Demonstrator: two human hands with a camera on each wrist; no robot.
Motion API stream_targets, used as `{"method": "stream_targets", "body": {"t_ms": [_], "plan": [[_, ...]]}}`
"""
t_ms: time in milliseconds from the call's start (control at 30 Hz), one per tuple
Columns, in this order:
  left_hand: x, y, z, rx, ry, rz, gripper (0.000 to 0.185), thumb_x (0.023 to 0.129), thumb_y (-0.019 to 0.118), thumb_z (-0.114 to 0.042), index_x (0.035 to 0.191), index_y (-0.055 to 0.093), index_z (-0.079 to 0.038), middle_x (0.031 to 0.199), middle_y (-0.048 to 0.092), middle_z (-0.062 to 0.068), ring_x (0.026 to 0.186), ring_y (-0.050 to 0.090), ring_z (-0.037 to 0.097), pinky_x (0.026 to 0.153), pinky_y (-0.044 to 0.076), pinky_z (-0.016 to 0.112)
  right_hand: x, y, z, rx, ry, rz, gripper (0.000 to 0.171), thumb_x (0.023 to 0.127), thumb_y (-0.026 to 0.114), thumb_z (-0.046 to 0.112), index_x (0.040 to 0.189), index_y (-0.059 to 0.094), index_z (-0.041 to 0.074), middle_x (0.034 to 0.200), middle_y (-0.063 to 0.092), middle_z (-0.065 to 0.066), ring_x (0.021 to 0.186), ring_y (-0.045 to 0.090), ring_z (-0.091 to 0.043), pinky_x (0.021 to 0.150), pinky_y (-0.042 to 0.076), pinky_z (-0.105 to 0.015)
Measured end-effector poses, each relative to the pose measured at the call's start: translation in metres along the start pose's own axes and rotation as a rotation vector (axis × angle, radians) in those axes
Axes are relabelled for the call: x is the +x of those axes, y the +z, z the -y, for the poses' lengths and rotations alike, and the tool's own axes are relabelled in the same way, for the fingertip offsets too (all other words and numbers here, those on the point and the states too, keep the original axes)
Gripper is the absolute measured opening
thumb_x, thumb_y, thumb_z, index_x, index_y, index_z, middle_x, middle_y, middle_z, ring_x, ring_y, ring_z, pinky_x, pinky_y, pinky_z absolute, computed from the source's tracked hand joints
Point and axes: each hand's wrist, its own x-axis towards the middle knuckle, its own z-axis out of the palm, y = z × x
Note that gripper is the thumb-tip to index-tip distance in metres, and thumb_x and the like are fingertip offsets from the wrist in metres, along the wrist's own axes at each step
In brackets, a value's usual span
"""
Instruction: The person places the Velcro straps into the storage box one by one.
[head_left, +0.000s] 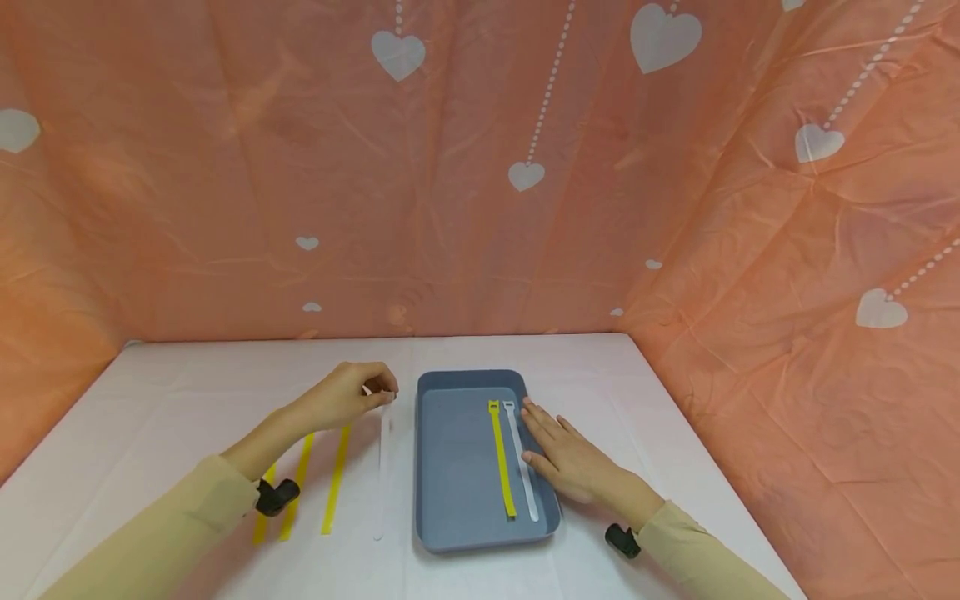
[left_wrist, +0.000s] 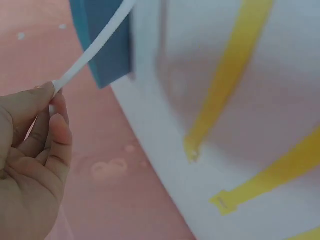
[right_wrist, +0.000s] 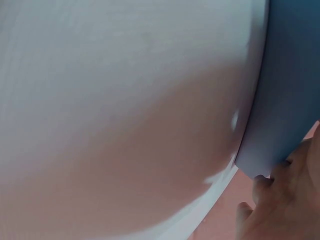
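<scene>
My left hand (head_left: 358,392) pinches the far end of a white strap (head_left: 384,467) that lies on the white table just left of a grey-blue tray (head_left: 457,467). In the left wrist view my fingertips (left_wrist: 47,97) hold that white strap (left_wrist: 95,47) with its end lifted. Inside the tray lie a yellow strap (head_left: 502,458) and another white strap (head_left: 522,462), side by side. My right hand (head_left: 558,454) rests flat with straight fingers on the tray's right rim, beside the white strap there. The right wrist view shows the tray's edge (right_wrist: 280,100) against my fingers (right_wrist: 285,200).
Three yellow straps (head_left: 336,479) lie in a row on the table (head_left: 187,392) left of the white one, partly under my left forearm. An orange cloth with white hearts (head_left: 525,175) walls in the back and right side.
</scene>
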Motion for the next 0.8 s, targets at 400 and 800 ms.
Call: {"method": "stream_targets", "body": {"t_ms": [400,800], "plan": [[-0.001,-0.019,-0.030,-0.052,-0.006,0.014,0.007,0.098,0.073,-0.011,0.104,0.071,-0.011,0.097,0.073,0.001,0.090,0.069,0.026,0.077,0.057,0.030,0.000,0.000,-0.001,-0.009,0.006,0.005,0.071,0.111,0.044,0.043,0.164,0.020,0.002,0.174,0.009,-0.009,0.159,0.015,-0.029,0.126,0.017,-0.054],[0.009,-0.036,-0.051,-0.265,-0.143,0.066,0.015,0.099,0.074,-0.019,0.110,0.070,-0.009,0.106,0.073,0.009,0.087,0.064,0.024,0.072,0.053,0.031,0.000,-0.001,0.001,0.001,0.009,-0.006,0.070,0.111,0.044,0.042,0.164,0.023,0.001,0.174,0.012,-0.011,0.159,0.017,-0.031,0.126,0.017,-0.056]]}}
